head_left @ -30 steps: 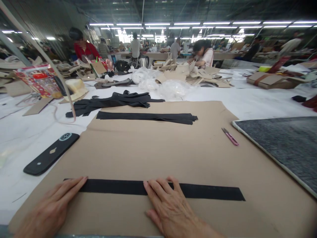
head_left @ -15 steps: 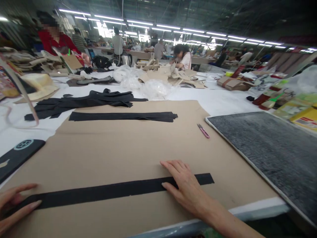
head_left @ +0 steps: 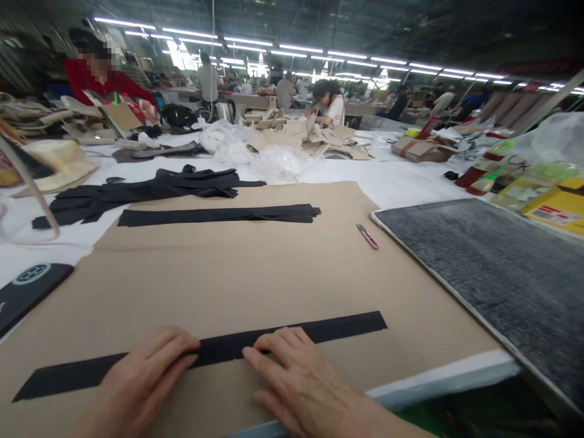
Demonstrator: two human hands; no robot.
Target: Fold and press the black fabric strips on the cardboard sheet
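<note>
A long black fabric strip (head_left: 328,325) lies across the near part of a tan paper sheet (head_left: 246,267). My left hand (head_left: 137,380) rests flat on the strip left of its middle, fingers stretched toward the centre. My right hand (head_left: 296,380) lies flat beside it, fingertips on the strip's middle. The two hands are close together, fingertips a little apart. Farther back on the sheet lies a neat stack of black strips (head_left: 219,215), and behind it a loose heap of black fabric (head_left: 141,188).
Pink snips (head_left: 367,236) lie on the sheet's right side. A dark grey felt board (head_left: 493,267) fills the right. A black phone (head_left: 27,291) sits at the left. Behind are plastic bags (head_left: 274,161), tan cut pieces, bottles, a yellow box (head_left: 554,210), and other people at work.
Both hands have slid inward along the strip and now meet near its middle. The camera has swung to the right.
</note>
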